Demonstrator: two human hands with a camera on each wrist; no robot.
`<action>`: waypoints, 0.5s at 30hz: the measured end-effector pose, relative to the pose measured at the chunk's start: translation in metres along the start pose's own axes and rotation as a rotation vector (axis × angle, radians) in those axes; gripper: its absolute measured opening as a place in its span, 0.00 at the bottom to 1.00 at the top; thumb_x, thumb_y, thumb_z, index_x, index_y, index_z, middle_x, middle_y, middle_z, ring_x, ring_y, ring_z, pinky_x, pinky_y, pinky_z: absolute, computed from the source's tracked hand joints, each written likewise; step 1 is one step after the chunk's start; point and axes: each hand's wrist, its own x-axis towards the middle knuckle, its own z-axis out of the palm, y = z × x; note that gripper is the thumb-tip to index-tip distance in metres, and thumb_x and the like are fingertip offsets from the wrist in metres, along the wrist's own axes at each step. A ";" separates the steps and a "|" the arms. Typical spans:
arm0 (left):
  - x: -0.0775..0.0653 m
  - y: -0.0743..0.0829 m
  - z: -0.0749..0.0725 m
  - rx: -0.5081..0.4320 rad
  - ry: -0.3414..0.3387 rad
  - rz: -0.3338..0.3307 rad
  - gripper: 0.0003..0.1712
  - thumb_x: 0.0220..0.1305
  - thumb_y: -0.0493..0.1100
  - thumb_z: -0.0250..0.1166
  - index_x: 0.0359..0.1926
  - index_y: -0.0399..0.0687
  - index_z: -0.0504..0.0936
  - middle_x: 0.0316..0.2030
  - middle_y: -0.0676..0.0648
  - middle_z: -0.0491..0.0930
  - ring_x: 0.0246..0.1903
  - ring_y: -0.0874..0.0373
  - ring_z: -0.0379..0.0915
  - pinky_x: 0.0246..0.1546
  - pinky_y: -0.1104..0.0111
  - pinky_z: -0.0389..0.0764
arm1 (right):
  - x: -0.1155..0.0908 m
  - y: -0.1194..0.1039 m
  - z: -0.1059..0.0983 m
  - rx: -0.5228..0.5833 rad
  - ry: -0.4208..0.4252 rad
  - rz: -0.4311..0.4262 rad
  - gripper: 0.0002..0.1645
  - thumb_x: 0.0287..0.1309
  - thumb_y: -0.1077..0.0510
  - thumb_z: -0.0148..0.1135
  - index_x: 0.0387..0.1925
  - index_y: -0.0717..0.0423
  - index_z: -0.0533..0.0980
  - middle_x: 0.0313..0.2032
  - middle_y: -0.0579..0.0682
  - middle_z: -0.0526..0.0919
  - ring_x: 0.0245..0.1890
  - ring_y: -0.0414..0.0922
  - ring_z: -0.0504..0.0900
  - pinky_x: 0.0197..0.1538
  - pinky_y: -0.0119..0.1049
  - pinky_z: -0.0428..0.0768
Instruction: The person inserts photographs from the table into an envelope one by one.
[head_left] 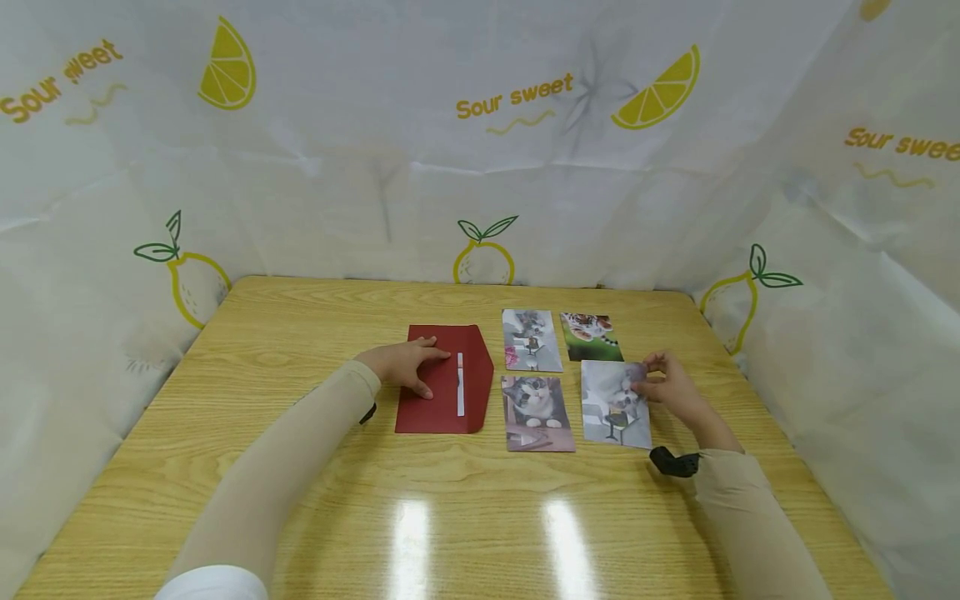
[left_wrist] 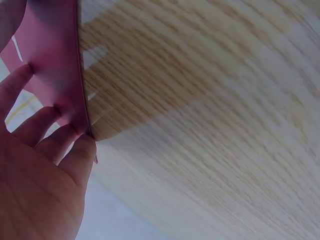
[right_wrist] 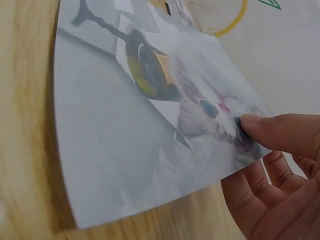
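A red envelope lies flat on the table, its pointed flap unfolded to the right. A narrow white strip shows near the flap. My left hand rests on the envelope with fingers spread, and its fingertips touch the red paper in the left wrist view. At the right, my right hand pinches the edge of a kitten postcard between thumb and fingers. The right wrist view shows that postcard tilted, partly raised off the table, the thumb on its printed face.
Beside the envelope lie a grey kitten postcard with pink flowers, a tiger postcard and a cat postcard. The wooden table meets a white lemon-print curtain behind and at both sides.
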 end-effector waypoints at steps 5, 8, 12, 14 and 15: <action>0.002 -0.001 0.001 -0.002 0.002 0.002 0.47 0.57 0.54 0.70 0.74 0.60 0.58 0.77 0.44 0.42 0.75 0.44 0.41 0.68 0.50 0.60 | -0.002 -0.003 -0.006 0.072 0.018 -0.054 0.28 0.62 0.72 0.56 0.55 0.69 0.51 0.54 0.64 0.61 0.37 0.26 0.75 0.35 0.26 0.79; 0.004 -0.002 0.001 -0.004 0.007 0.010 0.47 0.57 0.54 0.71 0.74 0.59 0.59 0.77 0.43 0.42 0.75 0.43 0.41 0.68 0.50 0.60 | -0.004 -0.006 -0.009 0.098 0.033 -0.084 0.28 0.63 0.69 0.58 0.56 0.68 0.52 0.52 0.60 0.63 0.37 0.27 0.76 0.35 0.27 0.80; 0.004 -0.003 0.001 -0.007 0.009 0.014 0.47 0.57 0.53 0.71 0.74 0.59 0.59 0.77 0.42 0.42 0.75 0.43 0.42 0.68 0.49 0.60 | -0.006 -0.011 -0.013 0.110 0.052 -0.119 0.24 0.65 0.63 0.60 0.55 0.63 0.59 0.50 0.52 0.66 0.39 0.27 0.78 0.36 0.28 0.80; 0.003 -0.002 0.001 -0.009 0.007 0.010 0.47 0.57 0.53 0.71 0.74 0.59 0.59 0.77 0.43 0.42 0.75 0.43 0.42 0.68 0.49 0.60 | -0.006 -0.013 -0.015 0.134 0.062 -0.129 0.21 0.65 0.61 0.60 0.54 0.61 0.62 0.49 0.48 0.67 0.39 0.26 0.78 0.37 0.27 0.80; 0.003 -0.002 0.001 -0.008 0.007 0.008 0.47 0.57 0.53 0.71 0.74 0.59 0.59 0.77 0.43 0.42 0.75 0.43 0.42 0.68 0.49 0.60 | -0.005 -0.014 -0.015 0.147 0.061 -0.134 0.20 0.65 0.61 0.59 0.53 0.61 0.63 0.48 0.47 0.67 0.40 0.26 0.78 0.37 0.26 0.80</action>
